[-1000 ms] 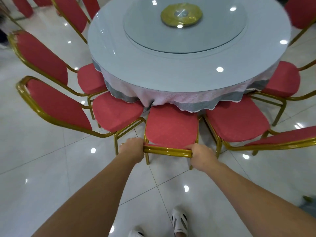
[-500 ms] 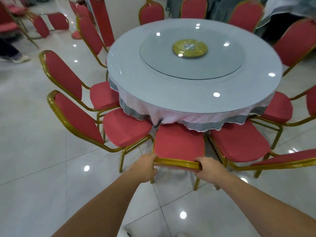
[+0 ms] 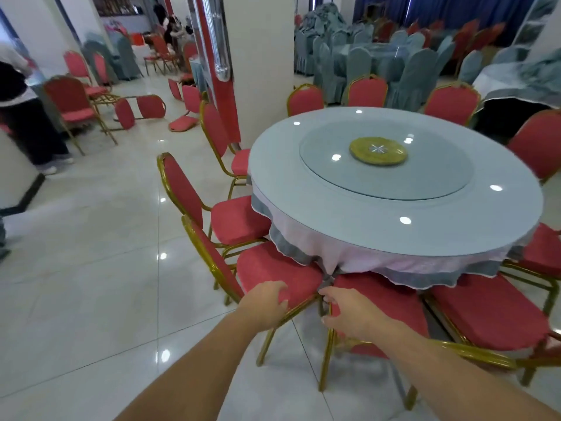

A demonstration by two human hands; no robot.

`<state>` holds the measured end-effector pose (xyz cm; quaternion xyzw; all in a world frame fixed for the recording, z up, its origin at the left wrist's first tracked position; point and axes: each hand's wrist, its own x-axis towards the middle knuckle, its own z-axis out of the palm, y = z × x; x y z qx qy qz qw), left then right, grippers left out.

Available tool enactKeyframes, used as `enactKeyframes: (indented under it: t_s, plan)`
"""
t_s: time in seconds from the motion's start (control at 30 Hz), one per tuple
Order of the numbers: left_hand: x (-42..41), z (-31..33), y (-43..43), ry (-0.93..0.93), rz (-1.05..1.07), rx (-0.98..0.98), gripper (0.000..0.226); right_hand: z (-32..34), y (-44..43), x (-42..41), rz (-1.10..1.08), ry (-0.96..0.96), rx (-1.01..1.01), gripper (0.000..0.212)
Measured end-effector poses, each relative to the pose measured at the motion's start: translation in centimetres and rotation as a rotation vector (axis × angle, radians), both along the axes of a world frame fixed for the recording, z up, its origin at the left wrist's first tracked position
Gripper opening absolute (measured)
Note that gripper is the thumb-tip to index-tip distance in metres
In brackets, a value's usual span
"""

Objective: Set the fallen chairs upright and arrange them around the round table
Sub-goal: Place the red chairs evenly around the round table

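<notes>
Bright overhead glare, wide-angle warp, blurred edges.

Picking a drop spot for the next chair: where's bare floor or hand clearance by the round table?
Free: tile floor left of the near-left chair; table ring outside the glass turntable. Crowded: seats packed along the near edge, left hand and right hand at the slit between two.

Single head-worn wide-angle view with bowed edges. It faces forward and down along both forearms. The left hand point(image 3: 265, 302) and right hand point(image 3: 349, 314) are low centre, near the lens. The red chair point(image 3: 273, 268) is at the left hand, and the round table point(image 3: 394, 232) is just beyond both hands. The hall floor point(image 3: 91, 238) stretches far left of the left hand.
</notes>
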<state>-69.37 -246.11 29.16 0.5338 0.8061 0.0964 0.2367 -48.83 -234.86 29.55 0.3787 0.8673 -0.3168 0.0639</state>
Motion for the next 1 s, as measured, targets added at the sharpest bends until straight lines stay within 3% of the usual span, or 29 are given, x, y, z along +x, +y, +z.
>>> enactKeyframes:
  t_s: [0.37,0.63,1.0]
  plan:
    - [-11.0,-0.2,-2.4,-0.004,0.095,0.005,0.038,-1.3,-0.6,-13.4,0.069,0.000,-0.106,0.071]
    - [-22.0,2.3,0.4,0.080,0.178,-0.011,0.031,-2.4,2.0,-27.0,0.150,0.105,-0.183,0.064]
    - [-33.7,-0.3,4.1,0.141,0.204,-0.088,0.038,-3.2,7.3,-39.5,0.201,0.113,-0.251,0.068]
